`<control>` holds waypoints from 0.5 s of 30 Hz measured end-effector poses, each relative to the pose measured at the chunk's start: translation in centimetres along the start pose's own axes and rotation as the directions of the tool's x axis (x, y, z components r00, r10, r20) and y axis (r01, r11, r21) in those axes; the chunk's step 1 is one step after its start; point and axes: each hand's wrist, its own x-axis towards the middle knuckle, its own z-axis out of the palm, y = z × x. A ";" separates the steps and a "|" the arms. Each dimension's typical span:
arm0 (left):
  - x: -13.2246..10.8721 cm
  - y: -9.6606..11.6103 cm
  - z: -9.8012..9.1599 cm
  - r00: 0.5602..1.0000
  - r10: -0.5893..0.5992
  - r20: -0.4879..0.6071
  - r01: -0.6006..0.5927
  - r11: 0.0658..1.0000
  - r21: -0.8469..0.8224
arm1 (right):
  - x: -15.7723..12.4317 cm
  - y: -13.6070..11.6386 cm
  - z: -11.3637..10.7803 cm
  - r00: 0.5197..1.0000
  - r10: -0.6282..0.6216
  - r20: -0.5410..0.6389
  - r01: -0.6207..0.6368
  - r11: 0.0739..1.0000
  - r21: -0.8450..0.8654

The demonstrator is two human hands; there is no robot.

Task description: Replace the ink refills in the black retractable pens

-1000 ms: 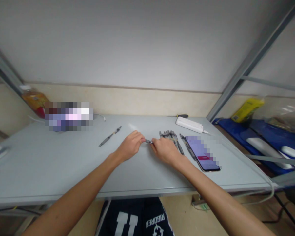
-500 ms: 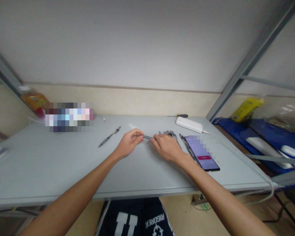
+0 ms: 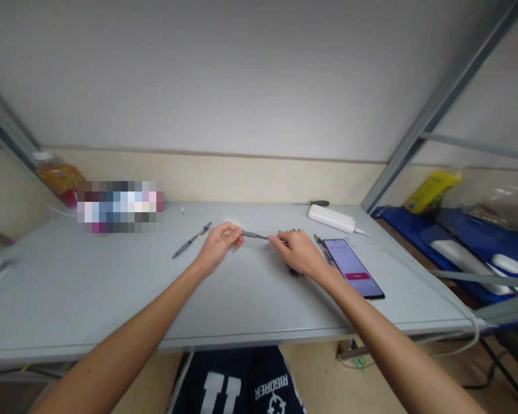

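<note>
Between my hands, a grey pen (image 3: 251, 234) is held level above the desk (image 3: 224, 305). Thumb and fingers of my left hand (image 3: 218, 246) pinch its grey barrel end. My right hand (image 3: 297, 248) is closed on the other end, and a thin dark rod, like a refill, spans the stretch between the grey part and those fingers. Several dark pens (image 3: 294, 272) lie under and behind the right hand, mostly covered by it. Another grey pen (image 3: 191, 240) rests slantwise on the desk, left of my left hand.
At right lies a phone (image 3: 354, 269) with its screen lit, dark pens along its left edge. Behind it are a white power strip (image 3: 331, 218) with a cable and a screwdriver (image 3: 318, 203). A bottle (image 3: 58, 172) stands at the back left, near a blurred-out object (image 3: 120, 206).
My hands have drawn apart a little, the left moving leftward. More of the thin dark rod now shows between the grey barrel and my right fingers.
</note>
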 end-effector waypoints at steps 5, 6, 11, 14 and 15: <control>0.0 0.2 0.1 0.999 -0.017 -0.029 0.016 1.000 -0.026 | 0.2 0.6 -0.1 0.995 -0.034 -0.096 0.056 0.971 0.233; 0.0 0.3 0.1 0.999 -0.023 -0.031 0.022 0.999 -0.035 | 0.2 0.7 0.0 0.992 -0.011 -0.126 0.044 0.963 0.267; 0.1 0.7 0.1 0.998 -0.042 -0.056 0.037 0.996 -0.078 | 0.4 1.4 0.5 0.993 0.115 0.018 -0.112 0.901 0.419; 0.3 0.7 -0.1 0.997 -0.037 -0.061 0.033 0.997 -0.065 | 0.5 1.7 1.2 0.993 0.117 0.007 -0.103 0.841 0.531; 0.3 0.6 -0.2 0.997 -0.037 -0.063 0.033 0.997 -0.063 | 0.6 1.7 1.5 0.992 0.121 -0.029 -0.083 0.814 0.575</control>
